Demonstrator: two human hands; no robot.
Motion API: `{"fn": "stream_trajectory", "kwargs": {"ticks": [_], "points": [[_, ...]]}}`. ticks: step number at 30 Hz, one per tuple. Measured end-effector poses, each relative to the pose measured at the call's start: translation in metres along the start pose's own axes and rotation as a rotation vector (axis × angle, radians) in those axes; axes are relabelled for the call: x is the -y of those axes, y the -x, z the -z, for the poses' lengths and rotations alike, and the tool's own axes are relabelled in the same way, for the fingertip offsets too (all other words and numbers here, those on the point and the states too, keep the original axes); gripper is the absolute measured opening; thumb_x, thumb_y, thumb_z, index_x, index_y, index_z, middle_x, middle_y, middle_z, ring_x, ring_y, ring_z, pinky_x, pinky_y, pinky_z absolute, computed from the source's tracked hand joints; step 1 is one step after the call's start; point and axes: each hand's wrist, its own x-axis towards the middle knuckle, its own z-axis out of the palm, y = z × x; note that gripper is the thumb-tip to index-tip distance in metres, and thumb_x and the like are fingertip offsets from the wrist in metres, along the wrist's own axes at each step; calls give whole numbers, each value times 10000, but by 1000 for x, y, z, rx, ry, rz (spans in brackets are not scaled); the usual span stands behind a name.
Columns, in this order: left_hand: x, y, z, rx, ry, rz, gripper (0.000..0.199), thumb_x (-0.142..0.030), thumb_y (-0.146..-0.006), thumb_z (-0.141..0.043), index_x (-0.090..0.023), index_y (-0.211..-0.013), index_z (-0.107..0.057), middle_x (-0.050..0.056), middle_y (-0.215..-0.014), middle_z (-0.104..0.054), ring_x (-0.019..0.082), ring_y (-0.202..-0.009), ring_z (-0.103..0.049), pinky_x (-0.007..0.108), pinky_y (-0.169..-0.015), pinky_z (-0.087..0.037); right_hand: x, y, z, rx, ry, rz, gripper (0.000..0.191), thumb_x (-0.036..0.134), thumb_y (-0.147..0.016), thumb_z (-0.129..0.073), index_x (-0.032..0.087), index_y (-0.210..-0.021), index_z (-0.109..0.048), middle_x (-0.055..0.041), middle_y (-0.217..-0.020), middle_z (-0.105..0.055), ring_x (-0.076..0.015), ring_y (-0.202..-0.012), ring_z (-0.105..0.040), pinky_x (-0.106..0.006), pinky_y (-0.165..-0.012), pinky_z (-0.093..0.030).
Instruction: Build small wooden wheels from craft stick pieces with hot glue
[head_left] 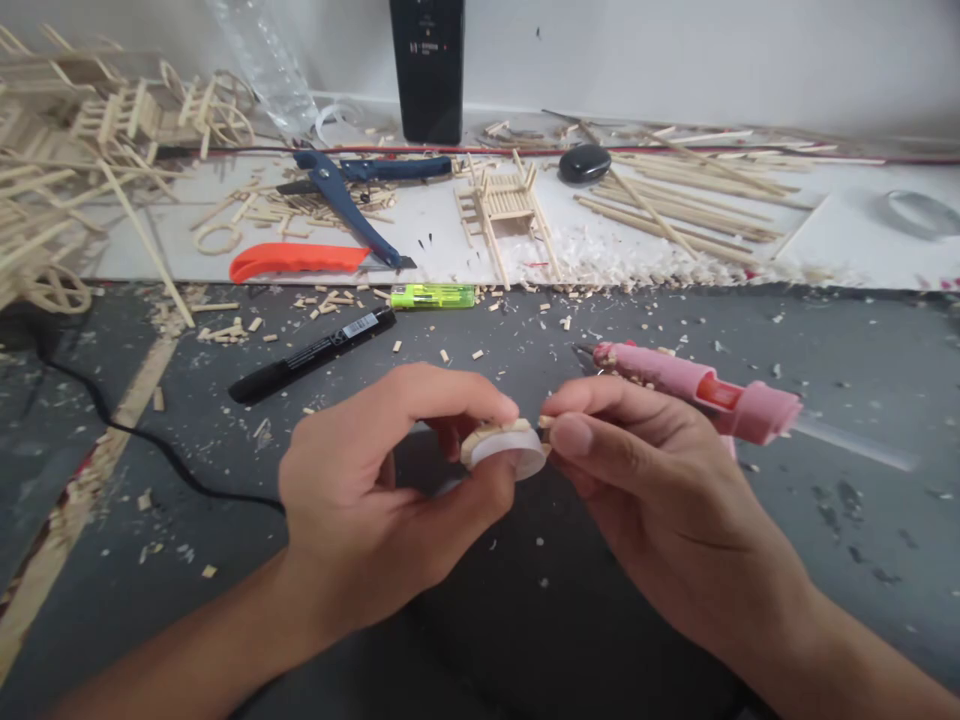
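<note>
My left hand [390,480] pinches a small white ring [531,456] with short pale wooden pieces [480,436] along its outer side, thumb inside the ring and fingers on top. Close against the ring's right edge, my right hand [645,470] holds a tiny wooden piece [546,424] between thumb and forefinger. Just behind my right hand lies a pink glue gun [675,378], its nozzle pointing left and a clear glue stick [855,440] out of its back end.
Beyond my hands lie a black marker [311,355], green lighter [433,297], orange-handled cutter [300,261], blue pliers [341,200] and small stick chair [510,200]. Stick models [127,110] stand at left, loose sticks [675,200] at right, a phone [427,70] at back. A black cable [157,445] crosses the left.
</note>
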Motion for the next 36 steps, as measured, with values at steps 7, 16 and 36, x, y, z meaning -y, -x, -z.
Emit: {"fn": "stream_trajectory", "kwargs": {"ticks": [7, 16, 36], "points": [[0, -1, 1, 14, 16, -18, 232, -170, -848, -765, -339, -974, -671, -43, -860, -726, 192, -798, -667, 376, -719, -492, 0, -3, -3, 12, -86, -95, 108, 263, -702, -892, 262, -756, -799, 31, -730, -687, -61, -660, -540, -134, -593, -440], [2, -1, -1, -18, 46, -39, 213, -142, -842, -747, -307, -962, -687, -43, -825, -718, 166, -765, -666, 350, -680, -484, 0, -4, -5, 16, -113, -137, 127, 345, -699, -897, 273, -733, -798, 26, -709, -659, -79, -651, -513, -175, -596, -439], [1, -4, 0, 40, -13, -45, 199, -157, -862, -738, -323, -941, -661, -84, -872, -743, 143, -784, -663, 346, -694, -494, 0, -2, -5, 34, -104, -164, 121, 361, -734, -872, 281, -740, -780, 35, -723, -680, -81, -687, -528, -189, -623, -430]]}}
